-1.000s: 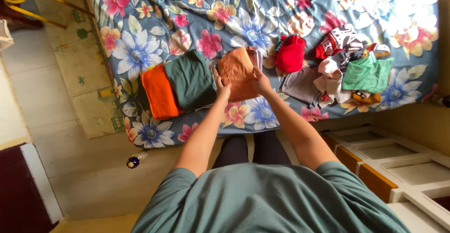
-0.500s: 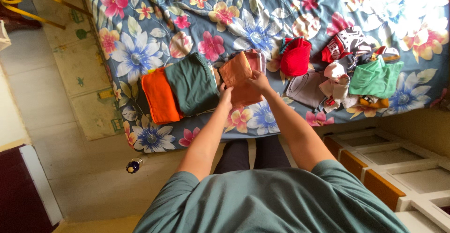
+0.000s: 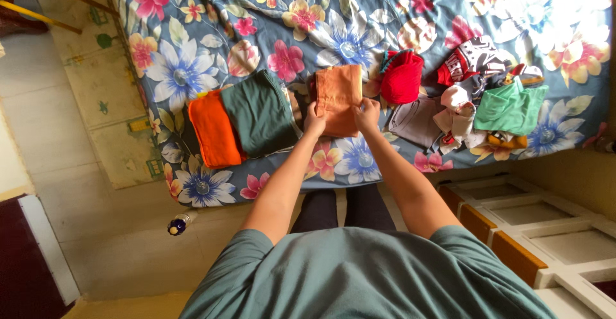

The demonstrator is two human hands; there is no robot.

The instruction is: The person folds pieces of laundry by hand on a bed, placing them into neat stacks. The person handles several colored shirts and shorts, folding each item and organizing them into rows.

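Two hands, left and right, pinch the folded orange cloth's near edge; its length runs away

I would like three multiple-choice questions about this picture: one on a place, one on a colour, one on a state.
1. Where does the folded dark green garment lie?
A. between the bright orange garment and the light orange cloth
B. on the floor
C. on the white drawers

2. What colour is the bunched cloth just right of the light orange cloth?
A. yellow
B. red
C. black

3. How is the light orange cloth?
A. rolled into a ball
B. hanging in the air
C. folded flat on the floral bedsheet, under both hands

Answers: 1 A, it overlaps the bright orange one. 2 B, plainly red. 3 C, the left hand and right hand rest on its near edge.
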